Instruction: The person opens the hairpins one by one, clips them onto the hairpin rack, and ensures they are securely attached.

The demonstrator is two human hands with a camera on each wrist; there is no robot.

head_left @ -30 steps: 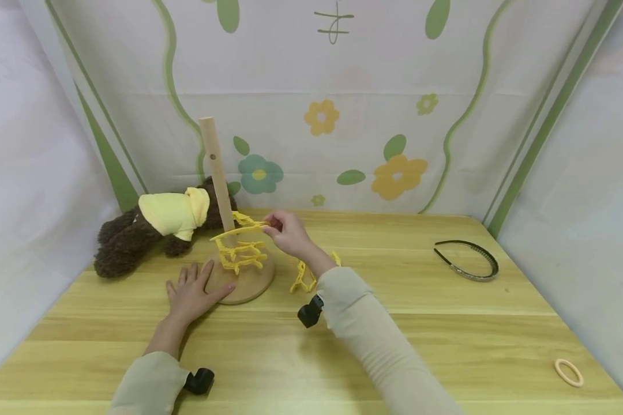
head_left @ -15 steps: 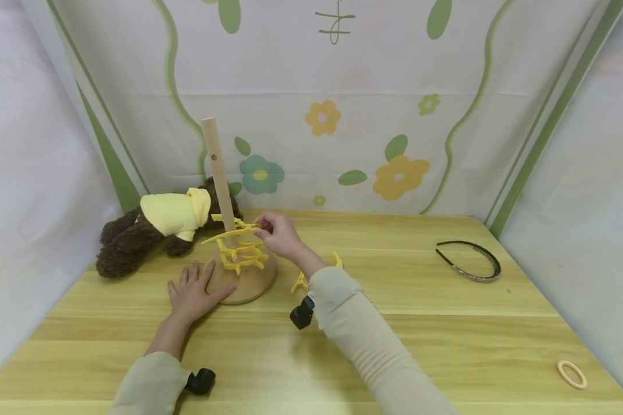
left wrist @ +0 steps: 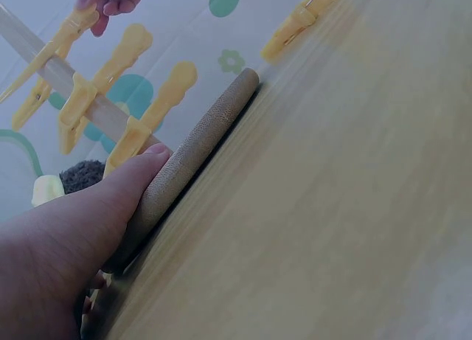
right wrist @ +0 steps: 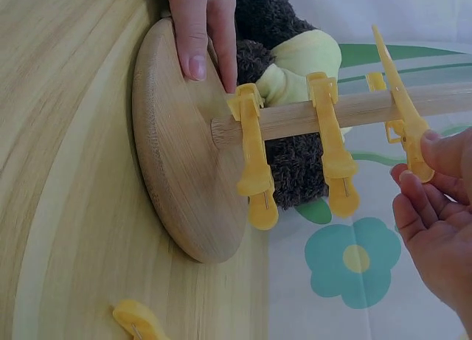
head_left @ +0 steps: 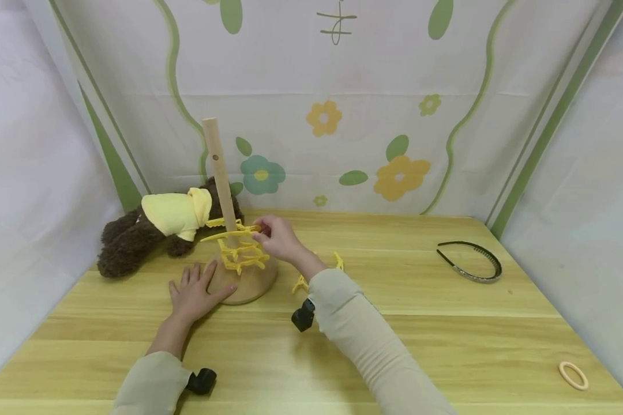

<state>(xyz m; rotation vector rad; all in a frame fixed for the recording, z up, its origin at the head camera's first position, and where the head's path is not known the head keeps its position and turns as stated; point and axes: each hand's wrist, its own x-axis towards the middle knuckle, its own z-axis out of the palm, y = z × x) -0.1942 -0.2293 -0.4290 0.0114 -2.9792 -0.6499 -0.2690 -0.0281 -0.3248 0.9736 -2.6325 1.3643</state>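
My right hand (head_left: 281,237) pinches the handle end of a yellow hair clip (right wrist: 402,108) between thumb and fingers. The clip's jaws are spread, one on each side of the upright wooden post (head_left: 218,167). Below it, two more yellow hair clips, a lower one (right wrist: 254,155) and an upper one (right wrist: 332,137), are clamped on the post, their handles sticking out to the same side. My left hand (head_left: 193,295) rests with spread fingers on the left side of the round wooden base (head_left: 251,285), thumb lying on its top.
Behind the post lies a brown plush bear (head_left: 127,242) in a yellow top (head_left: 168,213). Another yellow clip (head_left: 300,284) is on the table, partly hidden by my right forearm. A black headband (head_left: 477,278) and a small beige ring (head_left: 573,377) lie to the right.
My right hand has moved left and slightly down with the clip, whose tips now reach farther left past the post. The left hand stays on the base.
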